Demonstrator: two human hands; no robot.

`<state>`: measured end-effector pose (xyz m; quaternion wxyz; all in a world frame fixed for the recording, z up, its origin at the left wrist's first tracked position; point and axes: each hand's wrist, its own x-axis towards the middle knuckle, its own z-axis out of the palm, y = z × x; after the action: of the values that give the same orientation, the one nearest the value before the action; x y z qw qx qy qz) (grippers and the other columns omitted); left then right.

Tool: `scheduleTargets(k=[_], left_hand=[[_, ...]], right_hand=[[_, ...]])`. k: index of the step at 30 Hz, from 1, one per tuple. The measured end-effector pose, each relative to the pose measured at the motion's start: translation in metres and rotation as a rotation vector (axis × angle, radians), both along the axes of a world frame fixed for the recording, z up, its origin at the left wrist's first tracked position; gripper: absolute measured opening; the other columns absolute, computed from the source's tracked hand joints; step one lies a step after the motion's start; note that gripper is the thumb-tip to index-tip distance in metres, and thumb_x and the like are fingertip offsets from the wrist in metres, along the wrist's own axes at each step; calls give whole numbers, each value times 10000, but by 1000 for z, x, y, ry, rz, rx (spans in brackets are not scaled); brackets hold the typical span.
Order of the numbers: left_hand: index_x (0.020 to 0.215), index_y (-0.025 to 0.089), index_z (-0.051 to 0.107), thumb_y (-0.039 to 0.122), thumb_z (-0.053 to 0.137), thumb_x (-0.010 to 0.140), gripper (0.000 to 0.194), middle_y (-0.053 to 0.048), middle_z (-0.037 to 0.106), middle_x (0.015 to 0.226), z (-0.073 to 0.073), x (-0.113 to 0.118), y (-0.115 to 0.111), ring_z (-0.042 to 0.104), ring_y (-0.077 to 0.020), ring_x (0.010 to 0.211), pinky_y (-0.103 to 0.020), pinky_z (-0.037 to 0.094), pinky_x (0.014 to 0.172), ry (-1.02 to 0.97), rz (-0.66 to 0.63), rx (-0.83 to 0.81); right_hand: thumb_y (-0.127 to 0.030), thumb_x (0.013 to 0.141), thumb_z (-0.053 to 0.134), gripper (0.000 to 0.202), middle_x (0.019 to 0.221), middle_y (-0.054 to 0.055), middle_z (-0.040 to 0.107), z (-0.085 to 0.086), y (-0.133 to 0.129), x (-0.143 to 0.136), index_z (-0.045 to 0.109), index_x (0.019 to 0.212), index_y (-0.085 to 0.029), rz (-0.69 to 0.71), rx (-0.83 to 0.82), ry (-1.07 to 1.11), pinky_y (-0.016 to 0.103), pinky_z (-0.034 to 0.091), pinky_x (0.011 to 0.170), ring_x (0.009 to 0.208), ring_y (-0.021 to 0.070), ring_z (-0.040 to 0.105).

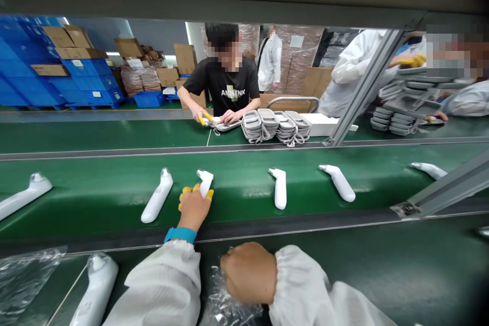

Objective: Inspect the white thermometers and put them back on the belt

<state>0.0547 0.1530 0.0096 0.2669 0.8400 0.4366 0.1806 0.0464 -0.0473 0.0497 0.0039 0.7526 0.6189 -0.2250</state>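
Note:
My left hand [194,208], with yellow finger covers and a blue wristband, reaches onto the green conveyor belt [237,198]. Its fingers are closed round a white handheld device with an angled head [206,179]; the lower body is hidden by the hand. Nearer to me, my right hand [250,272] is curled into a fist at a crumpled clear plastic bag [221,300]; its fingertips are hidden. Similar white devices lie apart on the belt, one [157,196] just left of my left hand and another [280,188] to its right.
At lower left lie a wrapped white device [95,290] and clear plastic film [26,280]. Across the belt, a co-worker [229,81] handles a grey case beside stacked grey cases [260,125]. Metal posts [362,86] slant down at right; a beam [191,2] crosses overhead.

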Motion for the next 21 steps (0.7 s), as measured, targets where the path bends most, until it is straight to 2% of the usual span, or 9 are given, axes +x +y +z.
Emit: scheduleTargets(k=[3,5,8,10,12,15,18,19,21], left_hand=[[1355,109,483,458,528,815,644,-268,348,1428,7,-12,10,244,-492,1342,-669,185,1049,-25,102,70],[1364,105,452,469,528,806,671,-290,289,1456,14,-26,28,168,-519,1359,-715,124,1028,-53,191,61],[1255,82,539,395,575,756,591,-305,446,1329,22,-42,50,280,-530,1306,-719,160,1005,-105,215,-60],[1159,120,604,407,560,768,488,-230,585,1181,23,-45,45,446,-445,1221,-610,284,1023,-189,112,-170],[1149,161,607,500,477,827,486,-140,653,1067,24,-44,21,571,-330,1090,-459,421,963,-300,-21,-263],[1192,193,586,597,390,873,551,-67,684,992,31,-44,-40,628,-231,918,-336,503,811,-511,-191,-461],[1174,198,624,552,569,837,491,-65,691,1044,45,-49,-93,624,-223,962,-313,490,839,-768,-306,-804],[1185,204,627,542,592,832,490,-70,687,1087,50,-53,-104,619,-234,1005,-324,484,869,-803,-325,-869],[1236,219,610,540,588,842,508,-77,667,1171,58,-59,-117,598,-257,1090,-357,466,934,-787,-349,-882]], right_hand=[[-206,859,464,262,948,129,740,3,-6,15,711,897,-126,40,58,36,321,442,675,891,262,691],[-215,882,453,258,906,109,741,9,-11,26,699,853,-141,-12,142,52,319,433,692,856,242,685],[-202,884,478,198,844,56,715,18,-13,37,655,804,-162,-191,351,134,297,419,683,785,190,652],[-171,884,486,166,810,19,672,23,-12,39,628,799,-174,-323,550,249,273,420,680,745,146,613],[-165,891,496,142,825,2,633,28,-11,39,626,839,-184,-415,762,407,253,436,701,747,119,587],[-191,884,536,118,899,8,609,33,-11,36,642,935,-195,-482,973,671,246,468,748,792,109,585],[-229,861,580,78,860,3,594,39,-15,35,624,913,-191,-541,1025,884,256,488,716,753,112,585],[-244,851,597,61,830,-3,591,41,-17,35,605,881,-191,-559,1018,940,260,491,698,735,115,584],[-266,829,629,104,771,-16,583,45,-21,36,555,820,-193,-582,974,1036,263,490,668,705,118,578]])
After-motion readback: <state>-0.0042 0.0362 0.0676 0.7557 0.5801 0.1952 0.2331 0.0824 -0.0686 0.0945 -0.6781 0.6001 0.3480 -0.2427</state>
